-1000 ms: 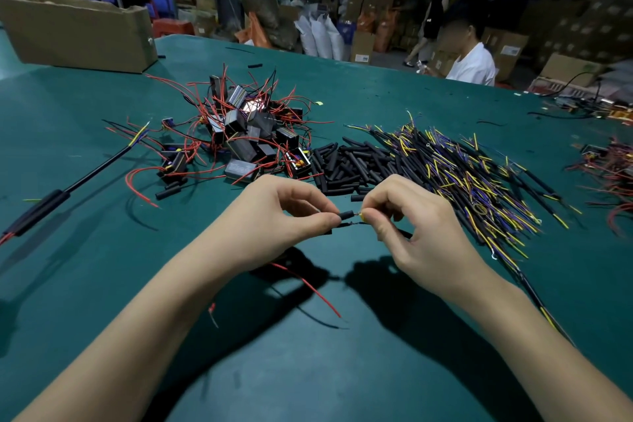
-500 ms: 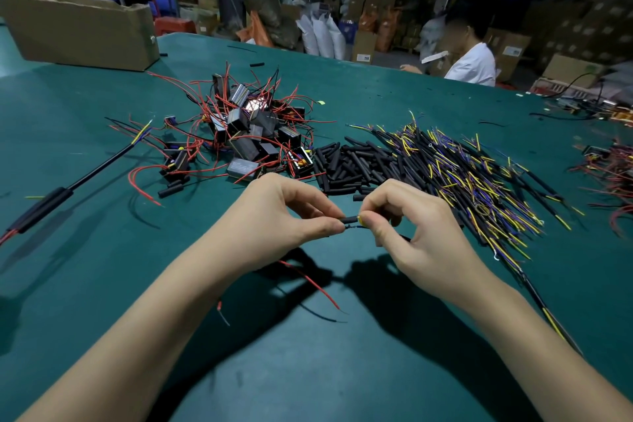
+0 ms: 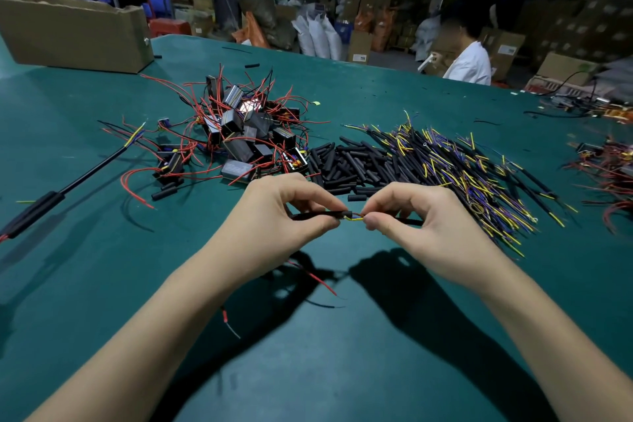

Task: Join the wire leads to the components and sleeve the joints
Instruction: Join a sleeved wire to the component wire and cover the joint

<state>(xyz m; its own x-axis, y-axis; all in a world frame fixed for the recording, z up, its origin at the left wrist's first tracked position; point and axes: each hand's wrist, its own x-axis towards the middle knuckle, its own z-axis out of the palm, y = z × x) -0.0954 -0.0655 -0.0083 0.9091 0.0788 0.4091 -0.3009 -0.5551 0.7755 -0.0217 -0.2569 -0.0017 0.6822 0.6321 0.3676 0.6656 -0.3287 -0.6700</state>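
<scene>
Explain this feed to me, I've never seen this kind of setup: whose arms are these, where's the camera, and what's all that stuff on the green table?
There is no machine here: these are a person's two bare arms, filmed by one wide-angle camera worn on their head, looking forward and down. The left hand pinches a black sleeve; the right hand pinches a black lead. Short yellow wire shows between the fingers. On the green table lie a pile of small black components with red wires, a heap of loose black sleeves, and a bundle of black leads with yellow and purple ends. A cardboard box stands far left.
</scene>
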